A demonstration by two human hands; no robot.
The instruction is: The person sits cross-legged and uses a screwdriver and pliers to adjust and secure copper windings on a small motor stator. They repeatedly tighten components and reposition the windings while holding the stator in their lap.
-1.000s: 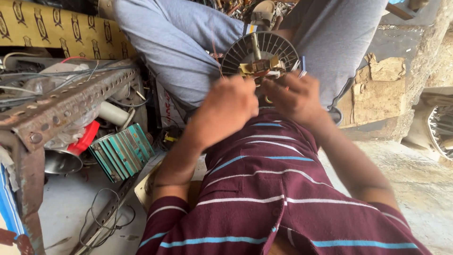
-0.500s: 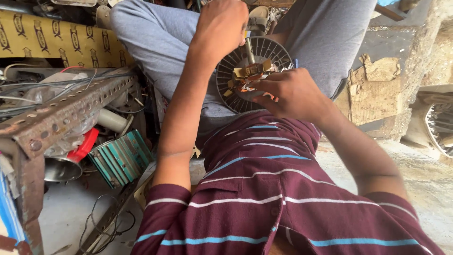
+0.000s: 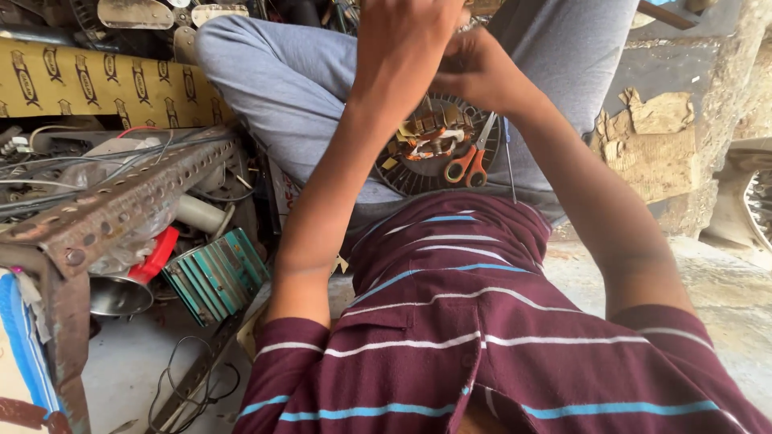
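A round dark fan motor (image 3: 430, 149) with copper windings lies in my lap between my grey trouser legs. Orange-handled scissors (image 3: 470, 161) rest on it, and a thin metal rod (image 3: 510, 165) stands beside them. Both hands are raised above the motor near the top edge of the view. My left hand (image 3: 402, 44) is curled with its back to the camera. My right hand (image 3: 474, 68) meets it, fingers pinched together. Whatever sits between the fingers is hidden.
A rusty perforated metal angle frame (image 3: 121, 205) stands at the left with wires, a red part (image 3: 153, 257) and a teal ribbed stator (image 3: 217, 273) under it. Yellow patterned cardboard (image 3: 96, 84) lies behind. Torn cardboard (image 3: 651, 112) leans at the right. Loose cables lie on the floor.
Both hands have lifted away from the motor towards the top of the view. The scissors and the windings, earlier covered by the hands, now show.
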